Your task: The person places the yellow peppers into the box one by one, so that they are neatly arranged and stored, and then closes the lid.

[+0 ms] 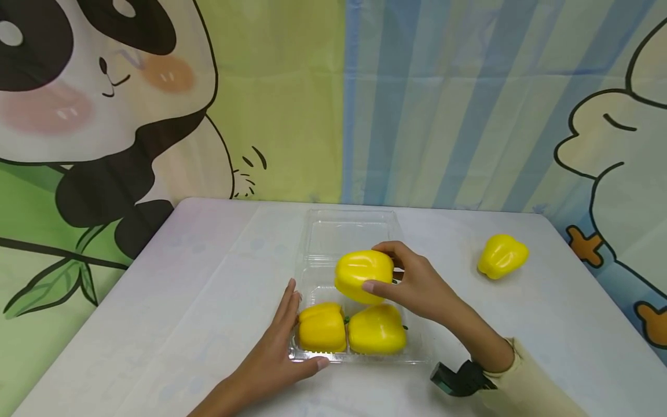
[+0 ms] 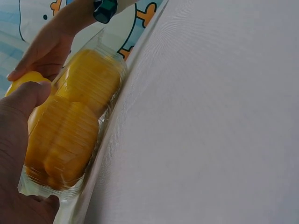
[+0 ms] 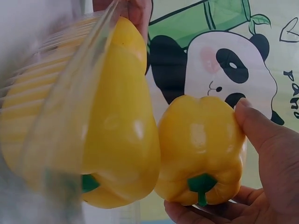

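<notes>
My right hand (image 1: 417, 284) holds a yellow bell pepper (image 1: 362, 275) over a clear plastic clamshell box (image 1: 417, 347), thumb on the near side and fingers behind. Its green stem (image 3: 202, 183) shows in the right wrist view. Two more yellow bell peppers lie side by side in the front of the box, the left pepper (image 1: 322, 327) and the right pepper (image 1: 377, 330). My left hand (image 1: 276, 347) rests against the box's front left corner, fingers fairly straight along the left side and thumb by the front edge.
The box's lid (image 1: 349, 231) lies folded back, away from me. Another yellow bell pepper (image 1: 502, 256) is on the white table (image 1: 208, 278) to the far right. Behind the table hangs a cartoon-printed curtain (image 1: 292, 98).
</notes>
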A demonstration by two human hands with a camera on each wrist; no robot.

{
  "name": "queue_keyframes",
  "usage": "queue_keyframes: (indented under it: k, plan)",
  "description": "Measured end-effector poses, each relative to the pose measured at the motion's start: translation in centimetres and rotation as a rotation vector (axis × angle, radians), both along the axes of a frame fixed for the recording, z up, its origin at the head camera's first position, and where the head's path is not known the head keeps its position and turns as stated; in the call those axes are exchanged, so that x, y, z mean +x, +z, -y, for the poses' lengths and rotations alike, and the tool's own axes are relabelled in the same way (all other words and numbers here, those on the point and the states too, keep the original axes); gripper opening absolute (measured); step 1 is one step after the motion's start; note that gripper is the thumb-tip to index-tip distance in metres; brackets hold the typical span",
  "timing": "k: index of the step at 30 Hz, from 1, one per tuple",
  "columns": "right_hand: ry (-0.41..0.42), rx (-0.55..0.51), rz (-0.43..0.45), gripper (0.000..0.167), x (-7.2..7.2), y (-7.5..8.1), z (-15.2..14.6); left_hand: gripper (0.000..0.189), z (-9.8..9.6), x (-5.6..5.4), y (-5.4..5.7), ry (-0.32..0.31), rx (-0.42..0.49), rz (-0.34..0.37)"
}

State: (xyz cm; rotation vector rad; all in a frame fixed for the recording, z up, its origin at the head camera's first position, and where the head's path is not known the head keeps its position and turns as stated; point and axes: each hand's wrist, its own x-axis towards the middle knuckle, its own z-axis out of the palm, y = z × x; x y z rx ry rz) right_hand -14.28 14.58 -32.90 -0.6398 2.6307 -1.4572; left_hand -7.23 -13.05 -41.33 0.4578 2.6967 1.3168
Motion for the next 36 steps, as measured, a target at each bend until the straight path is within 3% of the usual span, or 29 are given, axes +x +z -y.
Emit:
queue_keyframes:
  k: [30, 36]
  plan:
    - [0.138, 0.168, 0.058, 0.062, -2.3, 0.0, 3.5, 0.119, 0.2, -0.1, -0.1, -0.017, 0.029, 0.011]
    - [0.130, 0.189, 0.047, 0.064, -2.5, 0.0, 4.0, 0.119, 0.1, -0.1, 0.0, -0.007, 0.030, 0.030]
